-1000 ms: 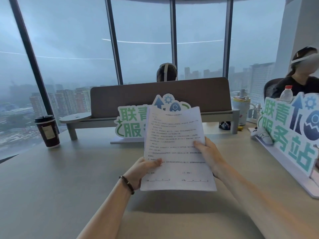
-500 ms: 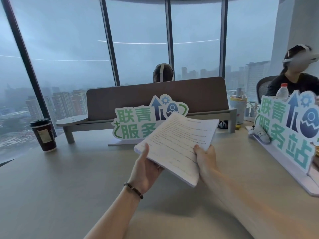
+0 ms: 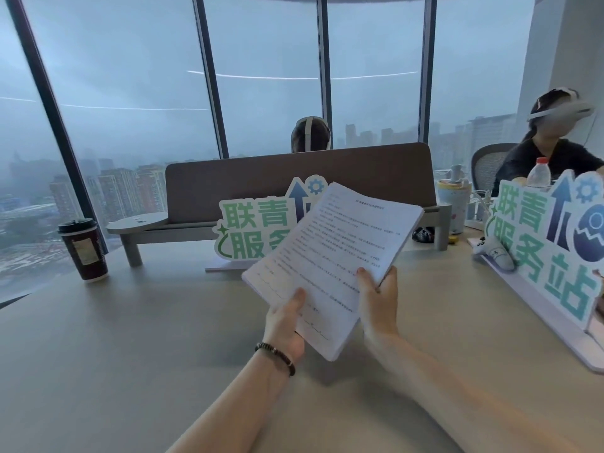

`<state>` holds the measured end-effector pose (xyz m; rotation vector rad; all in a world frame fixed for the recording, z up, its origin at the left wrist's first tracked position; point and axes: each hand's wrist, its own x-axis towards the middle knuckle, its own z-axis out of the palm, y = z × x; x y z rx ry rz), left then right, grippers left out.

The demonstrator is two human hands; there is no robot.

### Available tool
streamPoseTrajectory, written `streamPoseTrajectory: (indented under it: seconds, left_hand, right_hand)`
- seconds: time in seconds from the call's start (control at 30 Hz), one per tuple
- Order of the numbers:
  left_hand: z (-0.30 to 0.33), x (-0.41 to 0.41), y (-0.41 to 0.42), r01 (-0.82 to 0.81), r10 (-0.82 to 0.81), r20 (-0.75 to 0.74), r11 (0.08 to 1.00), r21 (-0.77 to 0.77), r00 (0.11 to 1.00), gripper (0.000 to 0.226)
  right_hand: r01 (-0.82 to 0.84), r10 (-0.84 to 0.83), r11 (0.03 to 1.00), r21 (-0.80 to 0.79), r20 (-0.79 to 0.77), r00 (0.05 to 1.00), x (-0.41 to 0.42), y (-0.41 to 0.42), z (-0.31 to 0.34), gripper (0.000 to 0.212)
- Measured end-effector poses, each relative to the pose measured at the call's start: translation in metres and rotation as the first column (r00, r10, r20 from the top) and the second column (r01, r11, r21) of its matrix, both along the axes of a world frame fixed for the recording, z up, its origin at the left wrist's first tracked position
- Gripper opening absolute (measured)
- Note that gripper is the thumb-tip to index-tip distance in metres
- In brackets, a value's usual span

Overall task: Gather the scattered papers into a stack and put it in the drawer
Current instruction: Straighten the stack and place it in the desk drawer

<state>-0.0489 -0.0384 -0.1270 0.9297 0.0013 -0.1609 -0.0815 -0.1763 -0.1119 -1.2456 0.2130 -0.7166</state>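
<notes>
A stack of white printed papers hangs in the air above the beige table, tilted with its top edge pointing up and to the right. My left hand grips the stack's lower left edge, thumb on top. My right hand holds the right edge, thumb on the printed face and fingers underneath. No drawer is in view.
A green-lettered sign stands behind the papers, and a larger one at the right edge. A dark coffee cup sits far left. A grey divider shelf crosses the back. Two people sit beyond it.
The stack went from upright and facing me to tilted flat, turned clockwise. Both hands kept their hold and rose slightly.
</notes>
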Motion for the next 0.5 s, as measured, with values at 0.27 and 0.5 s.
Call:
streamPoseTrajectory:
  seconds: [0.27, 0.5]
  left_hand:
    - [0.028, 0.018, 0.051, -0.316, 0.212, 0.291, 0.870, 0.378, 0.933, 0.009]
    - [0.028, 0.026, 0.056, -0.403, 0.220, 0.379, 0.754, 0.519, 0.899, 0.013]
  right_hand:
    - [-0.053, 0.053, 0.999, -0.004, -0.003, 0.999, 0.007, -0.074, 0.018, 0.037]
    - [-0.215, 0.107, 0.868, -0.448, -0.253, 0.962, 0.013, -0.083, 0.007, 0.024]
